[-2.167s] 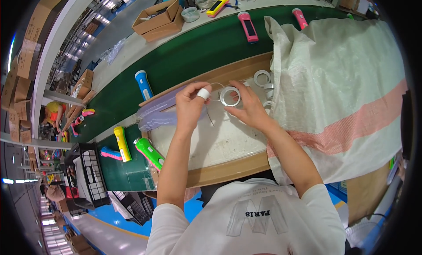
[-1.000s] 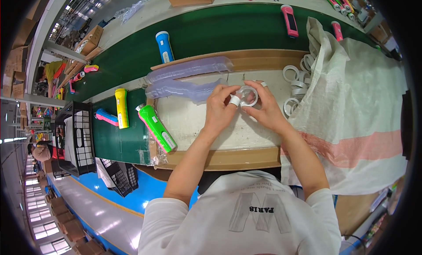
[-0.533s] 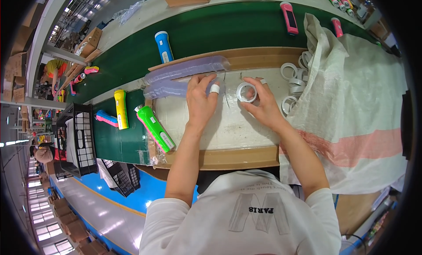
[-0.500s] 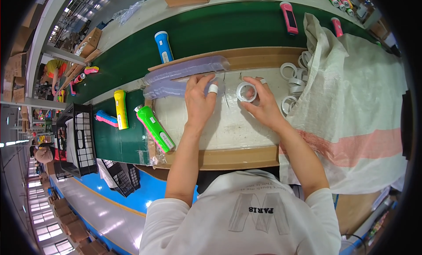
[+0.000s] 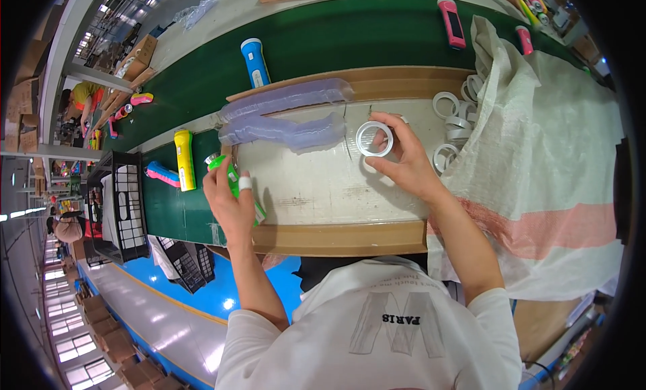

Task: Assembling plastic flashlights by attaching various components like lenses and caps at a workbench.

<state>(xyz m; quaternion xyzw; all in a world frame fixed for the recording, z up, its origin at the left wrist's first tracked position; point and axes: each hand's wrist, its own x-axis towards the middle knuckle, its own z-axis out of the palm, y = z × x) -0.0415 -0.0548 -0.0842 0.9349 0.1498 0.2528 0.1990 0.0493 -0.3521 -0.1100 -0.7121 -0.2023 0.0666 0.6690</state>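
The ring (image 5: 360,138) is held up over the tray (image 5: 306,185) in the right hand (image 5: 391,142), its rim pinched between the thumb and fingers, and fingertips can be seen through its middle. By its look it is light and fairly stiff, perhaps slippery where glossy; it is best taken by the outer rim, as it is now, so that the middle is left untouched. The green torch (image 5: 233,175), at the tray's left edge, is partly covered by the left hand (image 5: 229,181): it is straddled by moderately spread fingers and a thumb, but whether it is gripped cannot be told. It is probably heavier than the ring, hard-shelled and smooth, and is best grasped around the body, behind the head. More rings (image 5: 459,133) are heaped at the tray's right end, beside the sack (image 5: 538,168). Soft, slick sleeves (image 5: 289,132) are laid along the tray's far side.
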